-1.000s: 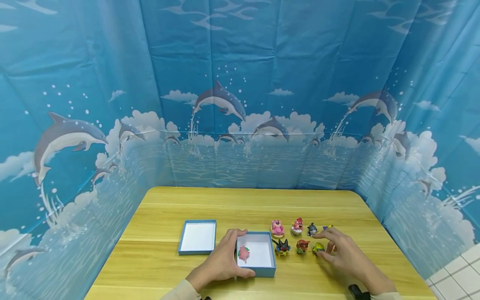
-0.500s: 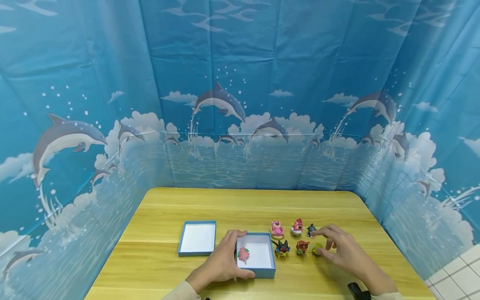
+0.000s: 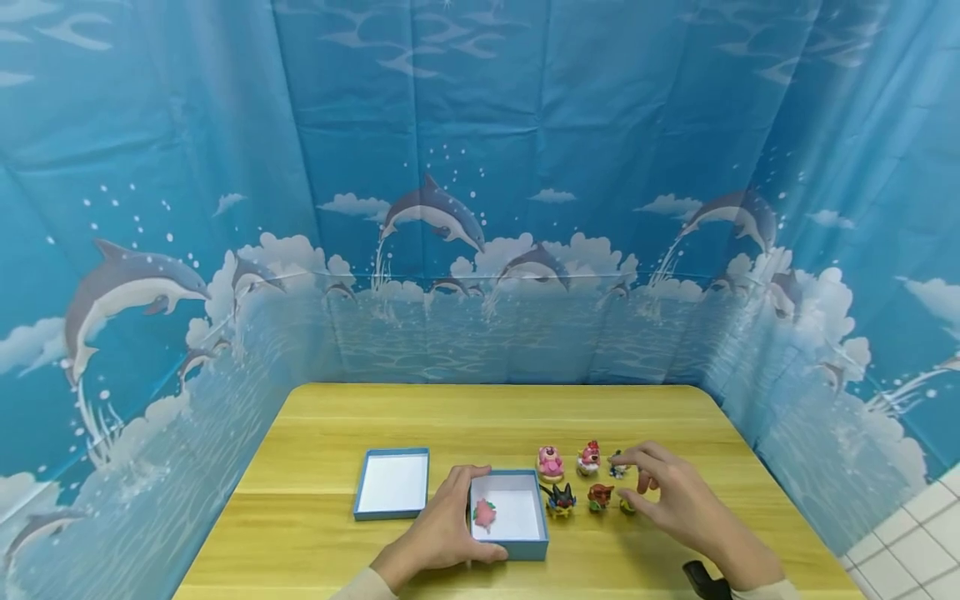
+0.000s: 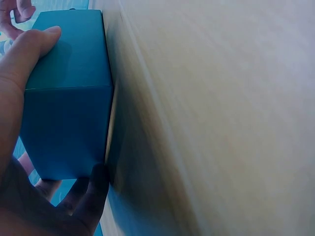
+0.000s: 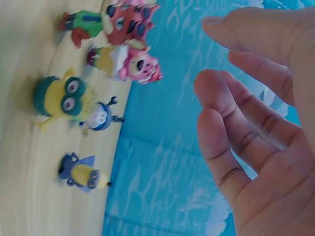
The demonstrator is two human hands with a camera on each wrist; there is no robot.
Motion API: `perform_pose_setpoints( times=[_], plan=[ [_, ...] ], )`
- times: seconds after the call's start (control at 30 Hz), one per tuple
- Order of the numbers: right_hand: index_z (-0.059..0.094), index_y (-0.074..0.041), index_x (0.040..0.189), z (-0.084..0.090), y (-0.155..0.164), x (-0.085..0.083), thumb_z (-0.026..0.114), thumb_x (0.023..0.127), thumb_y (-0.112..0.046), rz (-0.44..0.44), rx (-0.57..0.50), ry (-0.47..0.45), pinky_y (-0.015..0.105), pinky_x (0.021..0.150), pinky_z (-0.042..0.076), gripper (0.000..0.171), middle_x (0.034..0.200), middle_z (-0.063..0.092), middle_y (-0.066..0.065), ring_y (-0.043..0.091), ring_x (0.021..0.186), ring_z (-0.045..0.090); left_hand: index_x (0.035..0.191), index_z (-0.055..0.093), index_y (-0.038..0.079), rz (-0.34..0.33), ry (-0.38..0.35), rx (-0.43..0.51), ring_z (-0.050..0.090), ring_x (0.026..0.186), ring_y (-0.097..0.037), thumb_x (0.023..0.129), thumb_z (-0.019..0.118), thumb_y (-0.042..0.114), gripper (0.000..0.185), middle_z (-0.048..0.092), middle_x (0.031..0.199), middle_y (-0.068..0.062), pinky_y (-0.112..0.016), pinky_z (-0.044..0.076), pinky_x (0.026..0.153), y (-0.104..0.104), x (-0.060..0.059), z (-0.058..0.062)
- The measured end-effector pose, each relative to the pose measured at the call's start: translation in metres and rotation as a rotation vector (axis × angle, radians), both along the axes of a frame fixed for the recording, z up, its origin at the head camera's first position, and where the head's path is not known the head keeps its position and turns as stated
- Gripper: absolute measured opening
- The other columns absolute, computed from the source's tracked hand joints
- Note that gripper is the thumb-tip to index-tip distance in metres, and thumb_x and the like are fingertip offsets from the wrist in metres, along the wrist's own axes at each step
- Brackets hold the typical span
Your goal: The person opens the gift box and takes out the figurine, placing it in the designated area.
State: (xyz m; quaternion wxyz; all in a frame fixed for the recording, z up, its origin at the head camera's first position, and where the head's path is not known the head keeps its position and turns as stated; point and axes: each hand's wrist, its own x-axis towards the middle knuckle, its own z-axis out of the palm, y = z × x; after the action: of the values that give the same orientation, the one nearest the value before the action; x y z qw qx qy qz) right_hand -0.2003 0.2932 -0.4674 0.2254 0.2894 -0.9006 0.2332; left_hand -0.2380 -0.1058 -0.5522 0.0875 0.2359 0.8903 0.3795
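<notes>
My left hand [image 3: 447,525] grips the left side of an open blue box [image 3: 517,550], thumb at the near wall and fingers behind. Inside the box lies a pink figurine [image 3: 484,514] with green bits. In the left wrist view the box's outer wall [image 4: 66,132] sits between thumb and fingers. My right hand [image 3: 678,496] hovers over the right end of the toy figurines, thumb and fingers apart, with nothing between them. Nearest to it are a yellow-and-green goggled figurine [image 5: 66,98] and a dark blue-and-white figurine [image 5: 101,117].
A shallow box lid [image 3: 392,483] lies left of the box. Other figurines stand to the right: a pink bear [image 3: 550,463], a red-topped pink one [image 3: 589,457], a black eared one [image 3: 561,500], a reddish-brown one [image 3: 600,497] and a blue-and-yellow one [image 5: 81,172].
The right hand has shifted slightly left and away from me above the figurines. The left hand keeps its hold on the box. The head view has tilted a little.
</notes>
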Motion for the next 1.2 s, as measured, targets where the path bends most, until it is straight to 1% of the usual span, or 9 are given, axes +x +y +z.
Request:
perform_pose_setpoints(
  times=[0.13, 0.27, 0.4, 0.53, 0.63, 0.7, 0.87, 1.0, 1.2],
  plan=[
    [0.083, -0.017, 0.13, 0.005, -0.009, 0.0, 0.102, 0.083, 0.002, 0.025, 0.003, 0.02, 0.017, 0.063, 0.049, 0.055, 0.118, 0.076, 0.0, -0.01, 0.079, 0.054, 0.176, 0.041, 0.025, -0.006, 0.002, 0.004, 0.061, 0.141, -0.024, 0.076, 0.103, 0.072, 0.127, 0.055, 0.168, -0.005, -0.061, 0.059, 0.121, 0.0, 0.001, -0.001],
    [0.082, -0.021, 0.131, 0.01, -0.021, -0.001, 0.1, 0.086, 0.002, 0.055, -0.001, 0.014, 0.014, 0.063, 0.046, 0.054, 0.118, 0.074, -0.006, -0.009, 0.08, 0.054, 0.176, 0.041, 0.025, -0.009, 0.008, 0.009, 0.061, 0.142, -0.025, 0.076, 0.103, 0.071, 0.126, 0.055, 0.168, -0.005, -0.061, 0.058, 0.121, 0.0, 0.001, 0.0],
    [0.081, -0.02, 0.133, 0.013, -0.036, -0.003, 0.098, 0.088, 0.004, 0.118, -0.015, -0.019, 0.014, 0.064, 0.047, 0.053, 0.12, 0.075, -0.002, -0.008, 0.081, 0.053, 0.176, 0.041, 0.025, -0.01, 0.013, 0.01, 0.061, 0.143, -0.026, 0.076, 0.103, 0.072, 0.127, 0.054, 0.169, -0.005, -0.061, 0.058, 0.121, 0.001, 0.002, 0.0],
    [0.08, -0.014, 0.134, 0.014, -0.051, -0.004, 0.096, 0.09, 0.006, 0.179, -0.027, -0.076, 0.016, 0.065, 0.051, 0.051, 0.124, 0.075, 0.005, -0.002, 0.076, 0.057, 0.175, 0.041, 0.025, -0.007, 0.014, 0.008, 0.061, 0.141, -0.024, 0.076, 0.103, 0.071, 0.126, 0.055, 0.169, -0.004, -0.06, 0.059, 0.12, 0.002, 0.003, -0.001],
    [0.08, -0.015, 0.136, 0.014, -0.061, -0.006, 0.095, 0.093, 0.001, 0.193, -0.001, -0.113, 0.017, 0.065, 0.051, 0.048, 0.126, 0.075, 0.005, 0.001, 0.077, 0.058, 0.175, 0.041, 0.025, -0.006, 0.012, 0.005, 0.061, 0.141, -0.023, 0.076, 0.103, 0.072, 0.126, 0.055, 0.168, -0.003, -0.058, 0.059, 0.12, 0.002, 0.004, -0.002],
    [0.079, -0.015, 0.136, 0.014, -0.068, -0.007, 0.094, 0.096, -0.003, 0.195, 0.025, -0.131, 0.017, 0.066, 0.05, 0.045, 0.127, 0.075, 0.004, 0.001, 0.081, 0.059, 0.175, 0.041, 0.026, -0.006, 0.01, 0.003, 0.061, 0.14, -0.022, 0.075, 0.103, 0.071, 0.126, 0.055, 0.168, -0.003, -0.057, 0.059, 0.119, 0.002, 0.004, -0.002],
    [0.08, -0.017, 0.138, 0.017, -0.085, -0.01, 0.091, 0.101, -0.007, 0.213, 0.075, -0.213, 0.023, 0.075, 0.06, 0.04, 0.132, 0.075, 0.005, 0.003, 0.091, 0.068, 0.175, 0.042, 0.024, -0.011, 0.02, 0.0, 0.062, 0.138, -0.022, 0.076, 0.104, 0.069, 0.125, 0.055, 0.167, -0.003, -0.056, 0.06, 0.116, 0.001, 0.007, 0.001],
    [0.08, -0.02, 0.139, 0.02, -0.097, -0.017, 0.089, 0.105, -0.013, 0.238, 0.103, -0.289, 0.025, 0.079, 0.063, 0.036, 0.133, 0.074, 0.003, 0.001, 0.097, 0.068, 0.174, 0.042, 0.024, -0.017, 0.025, 0.008, 0.061, 0.136, -0.021, 0.077, 0.104, 0.068, 0.123, 0.055, 0.167, -0.003, -0.052, 0.06, 0.114, 0.0, 0.007, 0.004],
    [0.079, -0.022, 0.141, 0.021, -0.116, -0.029, 0.086, 0.108, -0.018, 0.281, 0.177, -0.357, 0.025, 0.088, 0.065, 0.033, 0.135, 0.073, 0.0, 0.01, 0.108, 0.073, 0.174, 0.041, 0.024, -0.016, 0.024, 0.005, 0.06, 0.136, -0.021, 0.079, 0.102, 0.071, 0.123, 0.054, 0.169, -0.003, -0.05, 0.06, 0.114, -0.001, 0.005, 0.004]
  ],
)
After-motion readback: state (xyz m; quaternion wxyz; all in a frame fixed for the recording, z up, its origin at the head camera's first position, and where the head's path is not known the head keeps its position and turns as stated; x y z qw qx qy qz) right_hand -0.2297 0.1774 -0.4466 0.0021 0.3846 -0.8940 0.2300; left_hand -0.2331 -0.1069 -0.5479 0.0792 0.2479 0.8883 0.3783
